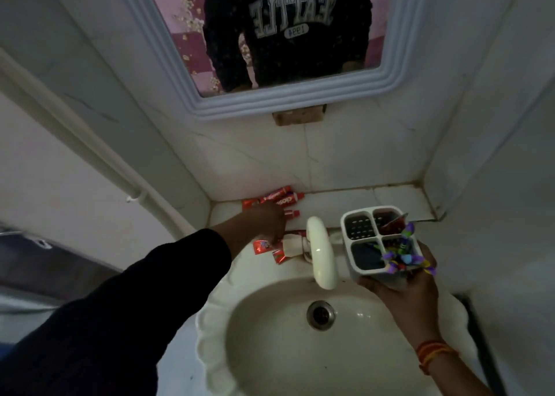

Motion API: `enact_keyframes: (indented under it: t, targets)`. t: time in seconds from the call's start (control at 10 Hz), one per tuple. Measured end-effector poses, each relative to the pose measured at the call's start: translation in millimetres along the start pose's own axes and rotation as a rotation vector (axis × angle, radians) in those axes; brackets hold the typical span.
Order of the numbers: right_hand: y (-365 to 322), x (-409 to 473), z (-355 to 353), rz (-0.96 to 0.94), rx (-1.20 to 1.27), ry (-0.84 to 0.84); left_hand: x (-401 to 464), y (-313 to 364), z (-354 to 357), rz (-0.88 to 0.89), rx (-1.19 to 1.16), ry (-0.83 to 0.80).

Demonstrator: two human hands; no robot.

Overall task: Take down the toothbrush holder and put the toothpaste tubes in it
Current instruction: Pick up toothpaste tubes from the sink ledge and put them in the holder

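Observation:
My right hand [402, 278] grips a white toothbrush holder [360, 239] from below, above the basin's right rim. The holder has several compartments; one holds a red tube end, another a purple and green item. My left hand [265, 223] reaches over red toothpaste tubes [280, 199] lying on the ledge at the back left of the sink. Its fingers rest on a small red tube [292, 214]; whether they grip it is unclear. Two more small red tubes [261, 247] lie beside the tap's base.
A cream tap [321, 254] juts over the white scalloped basin [216, 305] with its metal drain [320, 315]. A mirror [285, 35] in a pale frame hangs above. Tiled walls close in on the left and right.

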State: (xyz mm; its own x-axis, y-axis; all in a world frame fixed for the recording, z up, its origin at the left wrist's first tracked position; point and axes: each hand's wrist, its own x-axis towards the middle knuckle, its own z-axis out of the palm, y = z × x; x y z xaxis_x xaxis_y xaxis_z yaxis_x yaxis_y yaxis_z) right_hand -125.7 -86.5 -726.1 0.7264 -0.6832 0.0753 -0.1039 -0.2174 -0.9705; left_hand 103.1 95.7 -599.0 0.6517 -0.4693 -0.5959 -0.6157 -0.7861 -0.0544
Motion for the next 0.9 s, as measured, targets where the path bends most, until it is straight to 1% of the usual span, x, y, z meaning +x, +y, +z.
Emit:
enact_keyframes:
  t: [0.1,0.2,0.3,0.4,0.5,0.6,0.7,0.8,0.9]
  targets:
    - [-3.1,-4.0,1.5,0.014,-0.022,0.001,34.6,-25.9,44.2,0.135,0.214,0.028]
    - [-10.0,-6.9,4.0,0.076,-0.001,-0.007,33.6,-27.6,46.3,0.126,0.143,0.135]
    - [-14.0,-7.6,6.4,0.122,-0.012,0.01,31.0,-32.8,51.5,0.141,0.088,0.161]
    - [-13.0,-8.5,6.5,0.09,-0.052,0.011,28.5,-41.8,41.3,0.183,0.014,0.214]
    - [-12.9,-11.8,6.9,0.06,-0.064,0.02,23.9,-41.4,14.9,0.199,-0.063,0.302]
    - [-16.3,-14.6,7.0,0.062,-0.023,0.019,8.0,-27.2,-26.8,0.236,-0.143,0.469]
    - [-21.0,-16.0,7.0,0.059,0.005,0.044,-14.6,4.5,-67.5,0.327,-0.211,0.647]
    - [-18.9,-14.1,7.4,0.053,0.0,0.048,-34.8,47.0,-95.2,0.424,-0.177,0.707]
    - [-8.4,-12.0,6.8,0.05,-0.019,0.051,-40.2,88.8,-99.7,0.5,-0.138,0.671]
